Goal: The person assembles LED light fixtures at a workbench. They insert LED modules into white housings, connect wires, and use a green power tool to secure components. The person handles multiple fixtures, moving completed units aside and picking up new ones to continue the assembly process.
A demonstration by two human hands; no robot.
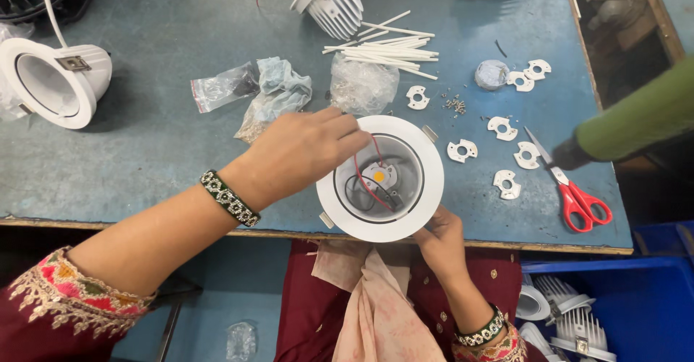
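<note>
1. Holding the white downlight housing (pixel 381 179) steady was the first need: it sat at the near edge of the tabletop (pixel 159 152), partly over that edge, and the right hand (pixel 441 243) supported it from below, its fingers curled under the rim.
2. The left hand (pixel 300 152) reached over the rim, fingertips pressed together and pinching the red wire (pixel 369 181) near the rim.
3. In my judgement, the wire should have been guided gently, so it did not pull on the small yellow LED chip (pixel 379 177) in the centre.
4. The black wire (pixel 361 188) lay beside it; keeping the two apart seemed wise.
5. The red scissors (pixel 575 192) and white bracket pieces (pixel 463 149) lay toward the right edge, well apart from the hands.
</note>
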